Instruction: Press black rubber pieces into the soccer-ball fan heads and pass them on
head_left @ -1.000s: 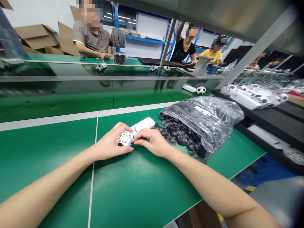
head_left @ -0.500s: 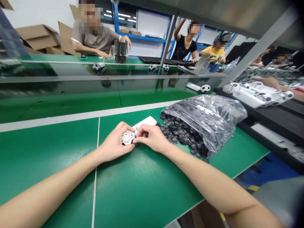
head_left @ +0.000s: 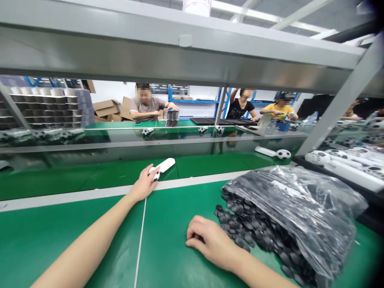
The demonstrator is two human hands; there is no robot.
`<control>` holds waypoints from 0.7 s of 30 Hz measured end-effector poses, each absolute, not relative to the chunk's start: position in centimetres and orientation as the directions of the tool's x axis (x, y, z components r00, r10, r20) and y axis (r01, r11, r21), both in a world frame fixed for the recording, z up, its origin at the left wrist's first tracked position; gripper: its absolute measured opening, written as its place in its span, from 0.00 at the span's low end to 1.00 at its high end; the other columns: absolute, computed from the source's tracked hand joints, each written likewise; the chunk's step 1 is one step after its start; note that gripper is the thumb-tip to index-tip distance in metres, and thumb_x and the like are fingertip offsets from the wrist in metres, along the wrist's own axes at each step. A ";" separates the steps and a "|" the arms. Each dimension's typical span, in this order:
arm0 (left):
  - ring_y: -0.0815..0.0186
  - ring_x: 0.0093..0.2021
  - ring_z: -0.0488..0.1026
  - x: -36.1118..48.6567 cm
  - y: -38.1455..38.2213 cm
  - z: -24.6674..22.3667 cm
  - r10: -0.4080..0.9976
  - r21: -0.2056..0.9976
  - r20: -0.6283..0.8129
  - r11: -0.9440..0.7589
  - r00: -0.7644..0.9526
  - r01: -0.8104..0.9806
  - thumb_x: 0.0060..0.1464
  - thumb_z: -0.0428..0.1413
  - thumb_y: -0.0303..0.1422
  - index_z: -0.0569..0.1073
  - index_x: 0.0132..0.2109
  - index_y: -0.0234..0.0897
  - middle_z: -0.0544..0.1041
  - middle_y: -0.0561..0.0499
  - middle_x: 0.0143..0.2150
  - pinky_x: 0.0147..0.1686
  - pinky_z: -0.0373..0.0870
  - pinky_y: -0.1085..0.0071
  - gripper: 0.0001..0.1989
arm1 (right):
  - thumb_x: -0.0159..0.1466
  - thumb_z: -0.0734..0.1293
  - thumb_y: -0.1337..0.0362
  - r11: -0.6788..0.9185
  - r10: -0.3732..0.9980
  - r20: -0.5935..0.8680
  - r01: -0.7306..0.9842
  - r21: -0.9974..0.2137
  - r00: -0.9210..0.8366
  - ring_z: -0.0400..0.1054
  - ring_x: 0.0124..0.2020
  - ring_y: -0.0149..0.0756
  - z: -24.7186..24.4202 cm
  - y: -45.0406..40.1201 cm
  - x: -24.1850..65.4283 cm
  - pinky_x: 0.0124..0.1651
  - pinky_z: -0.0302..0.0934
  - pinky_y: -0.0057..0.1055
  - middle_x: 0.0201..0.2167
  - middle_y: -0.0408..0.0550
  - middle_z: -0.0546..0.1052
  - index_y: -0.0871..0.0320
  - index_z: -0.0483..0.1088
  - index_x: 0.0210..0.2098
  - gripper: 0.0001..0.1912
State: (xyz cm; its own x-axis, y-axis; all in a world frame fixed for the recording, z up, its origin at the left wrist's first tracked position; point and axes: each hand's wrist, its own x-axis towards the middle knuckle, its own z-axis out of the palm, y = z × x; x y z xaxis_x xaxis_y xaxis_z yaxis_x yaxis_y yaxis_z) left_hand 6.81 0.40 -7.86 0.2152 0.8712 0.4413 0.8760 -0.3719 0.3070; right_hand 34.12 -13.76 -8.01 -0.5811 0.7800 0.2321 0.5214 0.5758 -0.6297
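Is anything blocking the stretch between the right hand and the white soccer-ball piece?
Nothing visible stands between the right hand and the white soccer-ball piece, though the left hand's fingers partly cover its ball end. The black pieces and plastic bag lie to the right, off that line.

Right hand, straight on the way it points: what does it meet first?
Likely the left forearm, across the green tabletop. Depth is unclear, so the right hand might pass above it.
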 end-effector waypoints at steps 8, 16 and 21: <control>0.50 0.51 0.58 12.6 2.4 -8.3 0.876 0.289 0.478 -0.217 0.056 0.933 0.49 0.55 0.29 0.63 0.55 0.41 0.60 0.40 0.52 0.43 0.65 0.57 0.25 | 0.58 0.70 0.72 0.580 0.788 0.213 0.580 -0.573 -0.578 0.63 0.31 0.28 -8.0 -13.6 33.7 0.33 0.55 0.21 0.31 0.39 0.67 0.58 0.67 0.30 0.08; 0.50 0.56 0.53 14.4 0.3 -8.1 0.841 0.341 0.536 -0.291 0.070 0.894 0.47 0.58 0.38 0.57 0.59 0.37 0.54 0.40 0.56 0.53 0.58 0.54 0.33 | 0.65 0.63 0.69 0.783 0.616 0.346 0.505 -0.363 -0.708 0.61 0.35 0.34 -7.7 -13.4 34.7 0.39 0.54 0.28 0.32 0.43 0.68 0.58 0.65 0.33 0.03; 0.54 0.52 0.61 13.2 -7.0 -8.2 0.855 0.354 0.481 -0.390 0.192 0.850 0.47 0.57 0.39 0.62 0.55 0.39 0.60 0.43 0.51 0.50 0.64 0.57 0.27 | 0.68 0.57 0.67 0.841 0.541 0.434 0.454 -0.294 -0.720 0.61 0.35 0.35 -7.3 -13.6 35.1 0.39 0.53 0.31 0.33 0.46 0.69 0.58 0.65 0.35 0.07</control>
State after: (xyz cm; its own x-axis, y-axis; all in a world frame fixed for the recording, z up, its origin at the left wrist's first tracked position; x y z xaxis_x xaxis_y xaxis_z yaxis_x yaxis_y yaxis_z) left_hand 13.25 -6.95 -8.22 0.1920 0.8552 0.4814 0.8502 -0.3900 0.3537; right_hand 35.07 -13.61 -7.34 -0.7203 0.5411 0.4340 0.4543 0.8408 -0.2943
